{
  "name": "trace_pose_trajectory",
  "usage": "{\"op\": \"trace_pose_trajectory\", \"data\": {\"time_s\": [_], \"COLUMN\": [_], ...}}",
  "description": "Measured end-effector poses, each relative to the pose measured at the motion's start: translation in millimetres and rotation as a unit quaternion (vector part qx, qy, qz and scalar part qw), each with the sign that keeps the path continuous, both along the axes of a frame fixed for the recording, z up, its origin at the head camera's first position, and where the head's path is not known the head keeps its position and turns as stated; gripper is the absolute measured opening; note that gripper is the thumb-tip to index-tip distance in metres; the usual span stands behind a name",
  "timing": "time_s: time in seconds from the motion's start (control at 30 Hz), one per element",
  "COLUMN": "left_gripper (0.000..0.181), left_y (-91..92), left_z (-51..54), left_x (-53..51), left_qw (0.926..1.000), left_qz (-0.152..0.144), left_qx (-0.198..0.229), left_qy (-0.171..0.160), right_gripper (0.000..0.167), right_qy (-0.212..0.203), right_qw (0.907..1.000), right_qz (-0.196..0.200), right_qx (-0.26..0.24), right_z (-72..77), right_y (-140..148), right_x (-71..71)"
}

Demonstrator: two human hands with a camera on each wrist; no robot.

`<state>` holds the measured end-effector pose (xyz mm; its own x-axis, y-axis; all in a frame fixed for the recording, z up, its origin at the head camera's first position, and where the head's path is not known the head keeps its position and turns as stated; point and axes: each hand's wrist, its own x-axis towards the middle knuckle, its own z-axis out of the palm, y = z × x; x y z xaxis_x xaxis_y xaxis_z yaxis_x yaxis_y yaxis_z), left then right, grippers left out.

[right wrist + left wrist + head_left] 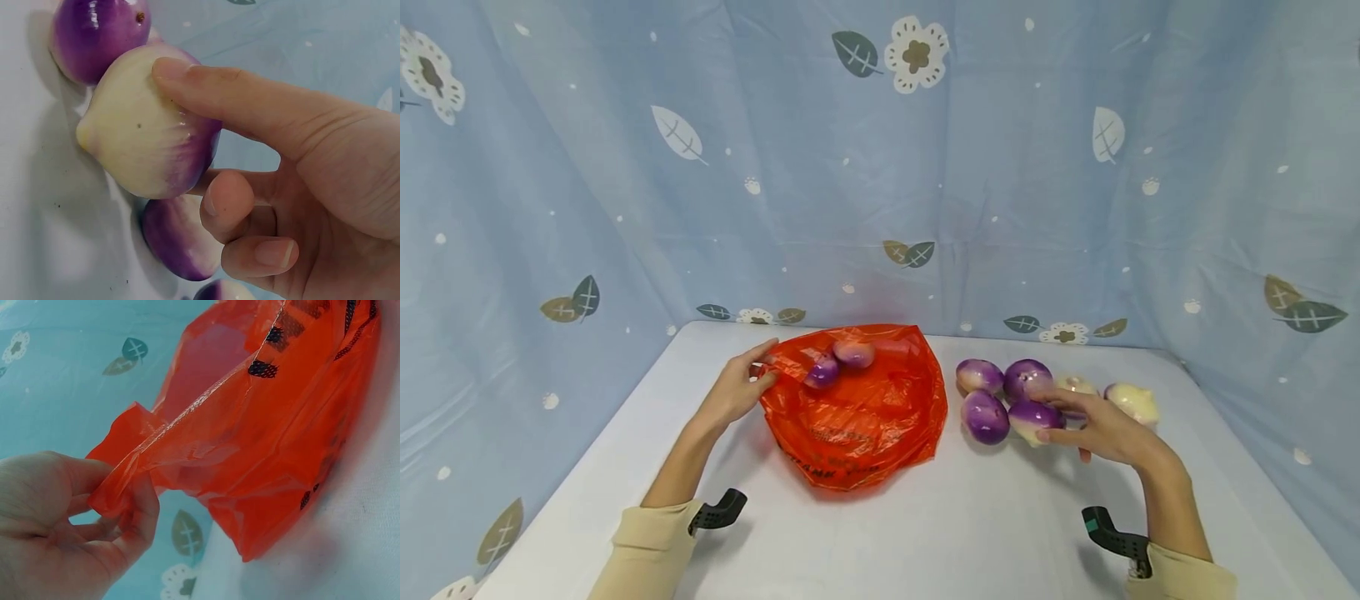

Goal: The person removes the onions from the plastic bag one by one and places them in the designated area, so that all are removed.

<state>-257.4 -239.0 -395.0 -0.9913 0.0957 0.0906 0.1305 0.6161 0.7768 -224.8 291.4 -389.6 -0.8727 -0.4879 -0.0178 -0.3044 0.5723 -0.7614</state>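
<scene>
My left hand pinches the rim of a red plastic bag between thumb and fingers; the left wrist view shows the film stretched from the grip. The bag's mouth faces up, and two purple turnips lie inside near its back left. On the right, my right hand holds a glossy purple-and-cream turnip, thumb on its near side and fingers behind it. It sits close against a neighbouring purple turnip. Whether it still touches the table, I cannot tell.
More turnips crowd around the held one: two purple ones behind, one of them here, and paler ones to the right. A white table runs back to a blue patterned curtain, which also hangs at both sides.
</scene>
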Motion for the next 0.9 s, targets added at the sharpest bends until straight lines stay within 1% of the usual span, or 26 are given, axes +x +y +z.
{"op": "trace_pose_trajectory", "data": {"time_s": [0.1,0.3,0.4,0.53,0.7,0.9], "left_gripper": [0.057,0.057,0.056,0.056,0.056,0.056], "left_y": [0.6,1.0,0.8,0.8,-0.3,-0.4], "left_z": [-0.7,0.3,1.3,2.4,1.5,1.2], "left_x": [-0.7,-1.4,-2.4,-2.0,-0.1,-0.6], "left_qw": [1.0000,1.0000,0.9999,0.9999,0.9999,0.9999], "left_qz": [-0.002,-0.002,-0.004,-0.002,0.003,0.004], "left_qx": [0.007,0.002,-0.004,-0.009,-0.013,-0.010], "left_qy": [-0.001,0.003,0.009,0.010,0.001,0.006], "right_gripper": [0.059,0.059,0.060,0.060,0.061,0.062], "right_qy": [0.001,-0.005,-0.004,-0.007,-0.009,0.005], "right_qw": [1.0000,0.9998,0.9993,0.9987,0.9991,0.9994], "right_qz": [-0.004,-0.010,-0.018,-0.029,-0.024,-0.015], "right_qx": [0.007,0.017,0.031,0.041,0.034,0.029], "right_z": [-0.9,-2.8,-2.2,-3.2,-7.9,-4.4], "right_y": [1.3,1.9,1.6,1.6,1.7,2.4], "right_x": [0.2,-2.0,-3.2,-3.7,-2.1,-0.5]}}
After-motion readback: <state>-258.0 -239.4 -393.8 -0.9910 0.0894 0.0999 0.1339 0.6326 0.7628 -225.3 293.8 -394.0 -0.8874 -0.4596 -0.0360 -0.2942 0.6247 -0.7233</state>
